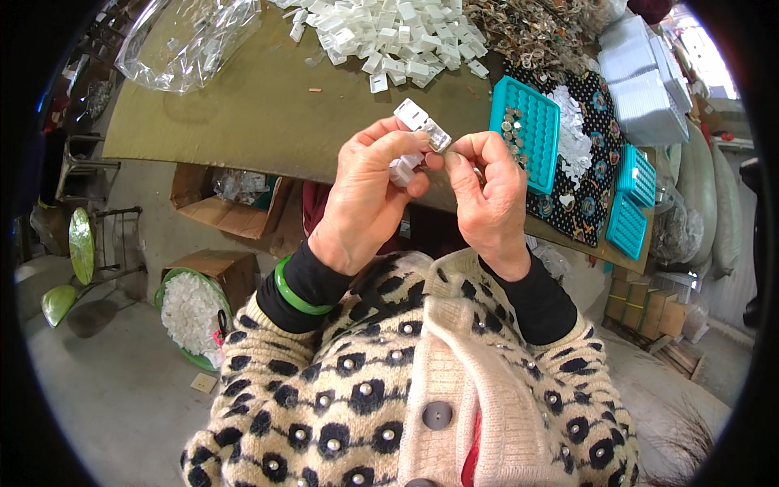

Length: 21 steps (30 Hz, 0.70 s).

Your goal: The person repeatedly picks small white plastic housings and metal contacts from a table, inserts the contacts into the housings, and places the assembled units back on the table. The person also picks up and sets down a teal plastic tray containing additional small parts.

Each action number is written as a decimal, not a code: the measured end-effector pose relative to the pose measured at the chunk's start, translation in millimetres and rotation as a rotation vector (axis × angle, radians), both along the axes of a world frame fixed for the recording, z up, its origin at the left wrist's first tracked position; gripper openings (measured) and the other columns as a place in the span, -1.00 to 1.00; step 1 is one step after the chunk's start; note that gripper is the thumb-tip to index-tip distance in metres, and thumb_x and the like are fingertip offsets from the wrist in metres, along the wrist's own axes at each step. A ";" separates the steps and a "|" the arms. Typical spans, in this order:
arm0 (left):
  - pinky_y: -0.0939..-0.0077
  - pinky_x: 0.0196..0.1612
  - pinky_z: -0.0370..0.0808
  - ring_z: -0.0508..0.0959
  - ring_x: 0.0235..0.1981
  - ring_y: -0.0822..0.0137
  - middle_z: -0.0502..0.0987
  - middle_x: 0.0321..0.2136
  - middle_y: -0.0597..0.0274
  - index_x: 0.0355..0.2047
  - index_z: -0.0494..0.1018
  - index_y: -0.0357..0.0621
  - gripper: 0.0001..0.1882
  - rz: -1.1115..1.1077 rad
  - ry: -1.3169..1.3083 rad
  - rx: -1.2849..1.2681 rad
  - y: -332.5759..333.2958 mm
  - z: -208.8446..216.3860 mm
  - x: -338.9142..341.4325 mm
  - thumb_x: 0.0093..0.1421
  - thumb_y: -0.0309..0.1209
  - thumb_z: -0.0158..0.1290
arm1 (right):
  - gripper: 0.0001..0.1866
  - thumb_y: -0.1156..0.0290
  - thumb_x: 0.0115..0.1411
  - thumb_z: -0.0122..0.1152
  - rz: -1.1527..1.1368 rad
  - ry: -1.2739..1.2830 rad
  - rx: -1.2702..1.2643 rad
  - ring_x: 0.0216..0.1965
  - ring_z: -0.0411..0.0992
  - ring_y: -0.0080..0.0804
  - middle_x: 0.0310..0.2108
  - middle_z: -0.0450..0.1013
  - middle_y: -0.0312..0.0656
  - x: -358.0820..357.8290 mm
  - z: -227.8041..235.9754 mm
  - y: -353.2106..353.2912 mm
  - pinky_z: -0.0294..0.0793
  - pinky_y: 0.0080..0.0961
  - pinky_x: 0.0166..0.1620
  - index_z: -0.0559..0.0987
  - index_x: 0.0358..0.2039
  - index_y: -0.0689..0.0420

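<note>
While our left hand [361, 183] clamps a white plastic part [412, 115] left of the turquoise tray [537, 134], our right hand [497, 199], nearer that tray, has fingertips together at the part's end; on what, we cannot tell.

Fairly bright, even light covers the table [235, 122]. Beyond its right end, an opening [704, 53] glares blown-out white; the bag [191, 45] on its far left corner catches sharp glints. Shadow gathers beneath its near edge. Just above that edge, the piece [413, 115] looks crisp. Around the table, straight lines bow toward a black rim.
</note>
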State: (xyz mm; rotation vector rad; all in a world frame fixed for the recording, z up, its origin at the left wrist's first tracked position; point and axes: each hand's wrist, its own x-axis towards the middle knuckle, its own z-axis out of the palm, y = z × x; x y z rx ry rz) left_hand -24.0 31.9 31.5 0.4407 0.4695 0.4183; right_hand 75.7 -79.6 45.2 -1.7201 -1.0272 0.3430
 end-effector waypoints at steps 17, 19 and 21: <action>0.72 -0.61 0.37 0.62 -0.42 0.43 0.58 -0.36 0.17 -0.17 0.43 -0.26 -0.75 0.169 0.014 0.260 -9.6 -3.8 3.6 0.14 -0.60 0.17 | -0.90 0.62 0.18 0.21 -0.032 -0.157 0.083 -0.58 0.38 -0.45 -0.50 0.40 -0.18 -4.0 -3.9 -12.3 0.39 -0.53 -0.48 0.44 -0.37 0.23; 0.71 -0.61 0.37 0.62 -0.43 0.43 0.58 -0.37 0.16 -0.17 0.43 -0.26 -0.75 0.156 0.002 0.229 -10.4 -5.0 4.6 0.14 -0.60 0.17 | -0.89 0.63 0.16 0.23 -0.017 -0.142 0.093 -0.57 0.39 -0.42 -0.49 0.40 -0.17 -1.9 -5.1 -14.5 0.40 -0.52 -0.48 0.45 -0.36 0.23; 0.71 -0.61 0.37 0.61 -0.44 0.43 0.58 -0.38 0.15 -0.18 0.43 -0.26 -0.76 0.152 0.004 0.202 -11.5 -6.0 5.4 0.13 -0.61 0.17 | -0.87 0.64 0.13 0.25 -0.017 -0.224 0.081 -0.56 0.40 -0.36 -0.49 0.39 -0.15 -1.1 -5.9 -16.5 0.40 -0.49 -0.48 0.45 -0.36 0.23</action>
